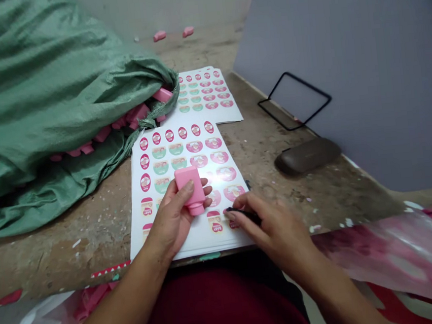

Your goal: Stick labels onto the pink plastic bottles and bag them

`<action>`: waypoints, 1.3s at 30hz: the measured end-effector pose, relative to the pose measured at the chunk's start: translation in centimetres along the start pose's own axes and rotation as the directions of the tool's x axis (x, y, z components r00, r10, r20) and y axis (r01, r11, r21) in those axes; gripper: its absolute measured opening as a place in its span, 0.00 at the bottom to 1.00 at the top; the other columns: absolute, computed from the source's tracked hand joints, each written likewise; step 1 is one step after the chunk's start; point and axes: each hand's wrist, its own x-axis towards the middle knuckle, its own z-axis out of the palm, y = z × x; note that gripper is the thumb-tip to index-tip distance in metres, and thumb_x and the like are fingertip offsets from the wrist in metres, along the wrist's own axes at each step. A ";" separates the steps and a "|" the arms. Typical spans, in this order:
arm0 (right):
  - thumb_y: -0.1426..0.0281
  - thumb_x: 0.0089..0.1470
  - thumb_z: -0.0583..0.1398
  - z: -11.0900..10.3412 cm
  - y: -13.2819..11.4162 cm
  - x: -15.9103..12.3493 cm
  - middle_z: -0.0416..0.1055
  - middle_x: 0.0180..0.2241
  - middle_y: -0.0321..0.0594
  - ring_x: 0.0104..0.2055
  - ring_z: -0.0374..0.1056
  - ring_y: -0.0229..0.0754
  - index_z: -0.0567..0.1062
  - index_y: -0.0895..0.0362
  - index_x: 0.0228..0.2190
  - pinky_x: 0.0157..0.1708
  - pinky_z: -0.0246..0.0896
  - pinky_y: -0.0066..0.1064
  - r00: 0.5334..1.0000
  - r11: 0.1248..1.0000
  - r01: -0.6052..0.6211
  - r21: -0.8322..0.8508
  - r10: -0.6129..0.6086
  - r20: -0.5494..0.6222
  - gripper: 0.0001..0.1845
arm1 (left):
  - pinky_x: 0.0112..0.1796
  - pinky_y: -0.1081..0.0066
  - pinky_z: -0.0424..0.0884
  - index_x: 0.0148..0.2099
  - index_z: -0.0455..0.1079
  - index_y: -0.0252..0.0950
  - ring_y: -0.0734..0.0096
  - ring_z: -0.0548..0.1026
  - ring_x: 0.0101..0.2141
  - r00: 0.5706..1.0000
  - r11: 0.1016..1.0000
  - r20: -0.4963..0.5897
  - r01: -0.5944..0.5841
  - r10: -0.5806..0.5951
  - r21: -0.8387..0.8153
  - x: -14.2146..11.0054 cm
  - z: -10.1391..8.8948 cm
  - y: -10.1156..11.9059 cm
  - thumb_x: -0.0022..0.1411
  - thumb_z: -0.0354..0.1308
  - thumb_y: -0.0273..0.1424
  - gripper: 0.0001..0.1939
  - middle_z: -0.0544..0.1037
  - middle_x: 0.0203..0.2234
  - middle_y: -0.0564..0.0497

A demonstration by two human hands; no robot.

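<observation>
A small pink plastic bottle (pixel 188 185) lies in my left hand (pixel 175 212), thumb across its flat side and its neck pointing toward me. My right hand (pixel 263 223) pinches a thin black tool (pixel 249 215) whose tip is near the lower stickers; its kind is not clear. Under both hands is a stack of white sticker sheets (pixel 158 244), printed with pink and green oval and round labels. Part of the lower rows is hidden by my left hand and the bottle.
A green woven sack (pixel 53 96) on the left spills pink bottles (pixel 137 116). More sticker sheets (pixel 211 112) lie behind the stack. On the right are a black wire frame (pixel 294 101) and a brown case (pixel 309 155). Two pink bottles (pixel 188 31) lie by the wall.
</observation>
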 end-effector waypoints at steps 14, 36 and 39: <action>0.55 0.53 0.62 0.5 -0.3 0.4 0.65 0.20 0.32 0.23 0.59 0.37 0.68 0.54 0.23 0.23 0.52 0.29 0.974 0.845 -0.228 0.483 0.189 0.129 0.18 | 0.43 0.62 0.75 0.50 0.69 0.34 0.59 0.79 0.43 0.999 1.000 0.032 0.006 -0.005 -0.015 0.0 -0.4 0.0 0.59 0.65 0.31 0.18 0.79 0.45 0.41; 0.58 0.56 0.62 -0.7 -3.0 2.7 0.67 0.16 0.31 0.20 0.62 0.37 0.71 0.53 0.24 0.22 0.55 0.30 0.998 0.869 -0.053 0.492 0.058 0.006 0.15 | 0.44 0.59 0.73 0.52 0.72 0.36 0.55 0.76 0.46 0.977 0.996 0.193 0.091 -0.089 -0.003 -2.4 0.9 -0.1 0.59 0.60 0.52 0.28 0.78 0.46 0.41; 0.57 0.56 0.61 -0.8 -3.1 2.7 0.68 0.17 0.31 0.20 0.63 0.38 0.70 0.53 0.24 0.24 0.57 0.31 0.998 0.886 -0.057 0.461 0.056 0.014 0.15 | 0.43 0.61 0.73 0.49 0.72 0.36 0.57 0.76 0.45 0.980 0.997 0.186 0.076 -0.075 -0.001 -2.4 0.8 -0.1 0.60 0.60 0.51 0.25 0.78 0.45 0.42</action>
